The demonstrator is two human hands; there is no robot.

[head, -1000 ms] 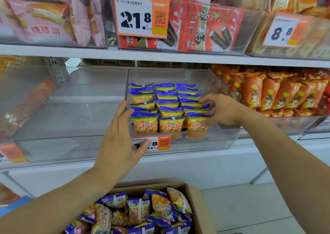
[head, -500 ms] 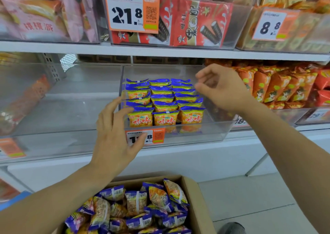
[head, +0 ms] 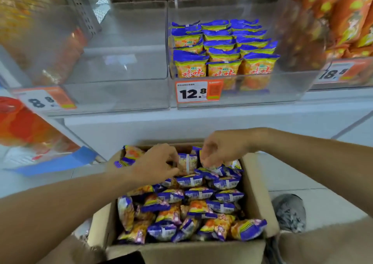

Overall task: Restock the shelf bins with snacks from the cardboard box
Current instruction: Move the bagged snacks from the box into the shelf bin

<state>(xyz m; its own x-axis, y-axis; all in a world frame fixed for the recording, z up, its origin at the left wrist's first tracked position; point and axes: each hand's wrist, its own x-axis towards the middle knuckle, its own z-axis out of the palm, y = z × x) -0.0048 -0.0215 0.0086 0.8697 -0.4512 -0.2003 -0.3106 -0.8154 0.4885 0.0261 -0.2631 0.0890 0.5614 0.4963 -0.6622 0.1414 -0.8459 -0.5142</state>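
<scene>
**Both hands down among the packets at the far end of the box**

Below the shelf, an open brown cardboard box (head: 256, 185) stood on the pale floor, filled almost to its rim with a loose heap of small blue-and-orange snack packets (head: 193, 209). Both hands were inside it, near its far edge. The left hand (head: 155, 164) had its fingers curled down, pinching the edge of a packet standing upright with its pale back seam facing the camera (head: 187, 163). The right hand (head: 220, 150) hung just beside that packet with its fingertips bent down onto the top of the heap; whether it gripped anything could not be told.

On the white shelf (head: 201, 120) above, a clear plastic bin (head: 282, 94) held rows of the same blue-topped orange packets (head: 224, 48), standing upright in three columns along the bin's left side and front, with bare space toward its right wall. An orange-and-white price tag reading 12.8 (head: 198, 91) sat at the bin's front left corner. Just beside it on the left stood a second clear bin (head: 121, 94) with an 8.8 tag (head: 43, 101) at its front left corner. At the shelf's right end, orange snack bags (head: 347, 17) filled another bin, blurred, with an 18-something tag (head: 335, 73) in front.
</scene>
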